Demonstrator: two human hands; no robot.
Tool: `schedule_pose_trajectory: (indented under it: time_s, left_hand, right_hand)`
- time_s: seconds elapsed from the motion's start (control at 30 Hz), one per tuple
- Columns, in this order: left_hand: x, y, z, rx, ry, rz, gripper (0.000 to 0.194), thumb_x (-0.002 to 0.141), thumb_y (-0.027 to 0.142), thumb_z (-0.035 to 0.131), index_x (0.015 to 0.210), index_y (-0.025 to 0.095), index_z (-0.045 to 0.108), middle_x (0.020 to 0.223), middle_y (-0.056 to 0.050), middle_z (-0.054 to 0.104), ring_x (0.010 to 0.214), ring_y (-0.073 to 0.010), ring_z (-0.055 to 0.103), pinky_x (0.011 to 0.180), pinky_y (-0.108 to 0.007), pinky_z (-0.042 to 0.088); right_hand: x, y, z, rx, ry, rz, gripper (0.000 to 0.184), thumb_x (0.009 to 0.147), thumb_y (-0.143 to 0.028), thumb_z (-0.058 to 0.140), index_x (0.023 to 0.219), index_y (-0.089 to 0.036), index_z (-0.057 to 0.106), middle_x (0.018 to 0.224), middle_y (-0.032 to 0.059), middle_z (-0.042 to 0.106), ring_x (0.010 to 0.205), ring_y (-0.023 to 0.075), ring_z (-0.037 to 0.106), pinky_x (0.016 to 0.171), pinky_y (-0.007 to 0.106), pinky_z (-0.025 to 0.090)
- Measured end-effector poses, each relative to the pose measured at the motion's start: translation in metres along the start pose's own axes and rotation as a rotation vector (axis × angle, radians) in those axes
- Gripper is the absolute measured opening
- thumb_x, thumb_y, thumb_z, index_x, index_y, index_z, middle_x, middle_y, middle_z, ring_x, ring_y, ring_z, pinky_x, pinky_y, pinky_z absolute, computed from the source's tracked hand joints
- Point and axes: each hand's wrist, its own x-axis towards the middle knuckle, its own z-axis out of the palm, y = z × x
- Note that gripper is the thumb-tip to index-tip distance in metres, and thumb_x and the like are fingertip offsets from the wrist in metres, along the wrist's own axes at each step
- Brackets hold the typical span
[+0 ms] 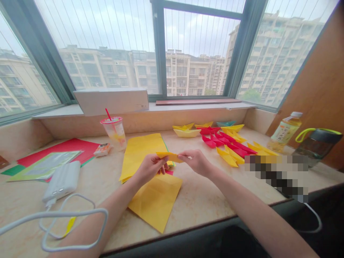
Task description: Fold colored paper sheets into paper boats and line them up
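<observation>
Between my two hands is a small folded piece of yellow paper (174, 157), held above the table. My left hand (153, 166) pinches its left end, thumb on top. At its right end, the fingertips of my right hand (197, 162) grip the edge. Below my hands lies a loose yellow sheet (158, 199), partly hidden by my left forearm. Behind that is a stack of yellow paper (143, 147). Folded paper boats in yellow (229, 156), red (212, 139) and teal (225, 124) are grouped at the back right.
On the left are a white power bank (63, 181) with a looping white cable (104, 222), red paper (64, 148) and a packaged green sheet (45, 166). A cup with a straw (115, 134) stands behind. A drink bottle (286, 130) and dark water bottle (317, 147) are at right.
</observation>
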Motion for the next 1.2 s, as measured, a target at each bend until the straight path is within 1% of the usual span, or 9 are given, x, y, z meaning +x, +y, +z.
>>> schedule_pose_trajectory:
  time_s: [0.17, 0.23, 0.33, 0.43, 0.53, 0.63, 0.73, 1.0, 1.2]
  left_hand:
    - [0.0011, 0.0009, 0.0034, -0.093, -0.006, -0.046, 0.047, 0.078, 0.056, 0.07, 0.097, 0.013, 0.064, 0.078, -0.007, 0.071, 0.05, -0.0136, 0.064, 0.041, -0.021, 0.042]
    - [0.0014, -0.0005, 0.0035, -0.08, -0.02, -0.054, 0.045, 0.078, 0.053, 0.071, 0.098, 0.014, 0.063, 0.083, -0.007, 0.07, 0.054, -0.0138, 0.066, 0.043, -0.021, 0.044]
    - [0.0007, -0.0028, 0.0028, -0.065, -0.036, -0.046, 0.04, 0.081, 0.051, 0.07, 0.096, 0.015, 0.062, 0.08, -0.003, 0.067, 0.057, -0.0136, 0.066, 0.045, -0.02, 0.045]
    - [-0.0008, -0.0034, 0.0018, -0.074, -0.054, -0.025, 0.038, 0.083, 0.05, 0.068, 0.097, 0.015, 0.061, 0.079, -0.002, 0.065, 0.057, -0.0129, 0.066, 0.046, -0.019, 0.043]
    - [-0.0015, -0.0017, 0.0012, -0.048, -0.069, -0.008, 0.037, 0.084, 0.049, 0.067, 0.097, 0.015, 0.062, 0.078, -0.001, 0.064, 0.059, -0.0122, 0.065, 0.047, -0.019, 0.041]
    - [-0.0009, 0.0013, 0.0015, -0.034, -0.071, -0.03, 0.038, 0.084, 0.05, 0.067, 0.096, 0.014, 0.064, 0.082, -0.002, 0.064, 0.059, -0.0123, 0.065, 0.047, -0.02, 0.042]
    - [-0.0011, 0.0043, 0.0019, -0.041, -0.079, -0.049, 0.039, 0.083, 0.05, 0.067, 0.097, 0.014, 0.064, 0.084, -0.003, 0.064, 0.059, -0.0122, 0.065, 0.047, -0.02, 0.042]
    - [-0.0035, -0.0014, 0.001, -0.008, -0.152, -0.003, 0.038, 0.085, 0.047, 0.066, 0.106, 0.017, 0.056, 0.086, -0.004, 0.068, 0.065, -0.0141, 0.067, 0.051, -0.021, 0.047]
    - [-0.0054, -0.0007, 0.0033, -0.095, -0.139, -0.041, 0.071, 0.079, 0.043, 0.075, 0.135, 0.025, 0.035, 0.104, -0.008, 0.069, 0.064, -0.0139, 0.068, 0.051, -0.022, 0.05]
  right_hand:
    - [-0.0018, 0.0007, 0.0029, 0.031, 0.017, -0.024, 0.022, 0.093, -0.034, 0.06, 0.095, -0.021, 0.077, 0.09, 0.0042, 0.078, 0.08, 0.0208, 0.071, 0.073, 0.03, 0.054]
    - [-0.0027, 0.0014, 0.0036, 0.041, 0.02, -0.072, 0.022, 0.091, -0.035, 0.064, 0.104, -0.022, 0.075, 0.1, 0.0058, 0.077, 0.089, 0.0225, 0.072, 0.08, 0.033, 0.055]
    - [-0.0035, 0.0012, 0.0024, 0.009, 0.011, -0.153, 0.032, 0.091, -0.037, 0.063, 0.12, -0.024, 0.067, 0.116, 0.0084, 0.072, 0.106, 0.0238, 0.068, 0.092, 0.037, 0.053]
    - [-0.0035, 0.0, -0.0005, -0.03, -0.021, -0.181, 0.033, 0.096, -0.035, 0.055, 0.127, -0.024, 0.061, 0.123, 0.0102, 0.067, 0.11, 0.0219, 0.065, 0.092, 0.036, 0.054]
    - [-0.0032, -0.0003, -0.0025, -0.054, 0.001, -0.191, 0.029, 0.096, -0.034, 0.055, 0.123, -0.023, 0.06, 0.123, 0.0107, 0.064, 0.111, 0.0214, 0.063, 0.092, 0.036, 0.054]
    - [-0.0034, -0.0003, -0.0032, -0.075, 0.029, -0.23, 0.02, 0.094, -0.031, 0.06, 0.112, -0.024, 0.064, 0.125, 0.0106, 0.061, 0.116, 0.0224, 0.06, 0.1, 0.041, 0.049]
    - [-0.004, -0.0013, -0.0029, -0.086, -0.016, -0.256, 0.013, 0.093, -0.027, 0.061, 0.105, -0.024, 0.067, 0.124, 0.0096, 0.06, 0.118, 0.0222, 0.059, 0.102, 0.041, 0.048]
    - [-0.0037, 0.0006, -0.0017, -0.087, -0.076, -0.254, 0.016, 0.092, -0.023, 0.062, 0.107, -0.025, 0.068, 0.116, 0.0077, 0.063, 0.108, 0.0202, 0.063, 0.097, 0.038, 0.05]
    - [-0.0031, -0.0001, -0.0019, -0.083, -0.109, -0.239, 0.02, 0.091, -0.025, 0.064, 0.111, -0.023, 0.068, 0.111, 0.0076, 0.067, 0.103, 0.0204, 0.065, 0.093, 0.036, 0.052]
